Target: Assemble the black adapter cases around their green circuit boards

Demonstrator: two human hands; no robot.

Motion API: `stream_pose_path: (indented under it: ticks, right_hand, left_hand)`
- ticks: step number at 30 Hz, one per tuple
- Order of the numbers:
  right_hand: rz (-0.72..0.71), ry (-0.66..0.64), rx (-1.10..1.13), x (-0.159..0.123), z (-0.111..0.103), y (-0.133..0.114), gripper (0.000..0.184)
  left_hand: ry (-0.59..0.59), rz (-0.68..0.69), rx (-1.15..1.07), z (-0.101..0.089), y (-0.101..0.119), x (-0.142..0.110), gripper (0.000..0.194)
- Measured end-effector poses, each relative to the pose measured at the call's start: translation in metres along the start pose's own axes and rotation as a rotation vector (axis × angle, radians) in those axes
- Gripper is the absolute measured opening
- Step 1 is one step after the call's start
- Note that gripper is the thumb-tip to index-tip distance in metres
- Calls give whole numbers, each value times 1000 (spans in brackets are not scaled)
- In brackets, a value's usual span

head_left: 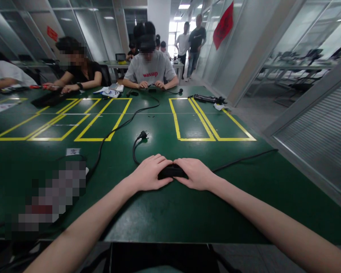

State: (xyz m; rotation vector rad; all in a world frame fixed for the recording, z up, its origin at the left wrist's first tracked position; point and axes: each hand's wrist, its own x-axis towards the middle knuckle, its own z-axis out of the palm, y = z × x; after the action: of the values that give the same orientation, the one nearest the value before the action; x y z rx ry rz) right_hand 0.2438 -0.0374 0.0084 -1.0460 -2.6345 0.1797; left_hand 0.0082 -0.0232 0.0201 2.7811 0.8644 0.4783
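A small black power adapter (pixel 171 172) lies on the green table (pixel 165 212) just in front of me. My left hand (pixel 149 173) grips its left end with curled fingers, and my right hand (pixel 196 173) grips its right end the same way. A black cord curls from the adapter's left side up to a loose plug (pixel 143 135) lying on the table. Another thin black cable (pixel 244 158) runs off to the right from under my right hand.
Yellow taped rectangles (pixel 199 121) mark the tabletop. A long black cable (pixel 116 127) crosses the table toward a person in a grey shirt (pixel 149 70) opposite; other seated people work at the far left. A black tool (pixel 208 99) lies far right. Glass walls stand on the right.
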Motion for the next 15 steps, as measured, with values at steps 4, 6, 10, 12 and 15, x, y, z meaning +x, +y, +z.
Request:
stream_pose_path:
  ticks: [4, 6, 10, 12, 15]
  right_hand:
    - [-60, -23, -82, 0, 0, 1, 20]
    - [-81, -12, -95, -1, -1, 1, 21]
    - [-110, 23, -106, -2, 0, 2, 22]
    - [-118, 44, -107, -3, 1, 3, 24]
    - [-123, 120, -83, -5, 2, 6, 26]
  left_hand:
    - [-27, 9, 50, -3, -4, 0, 28]
    - [-30, 19, 48, -4, -5, 1, 25]
    - [-23, 31, 33, -4, -4, 1, 25]
    - [3, 35, 27, -3, -4, 0, 28]
    - [63, 49, 1, -2, -6, -2, 34]
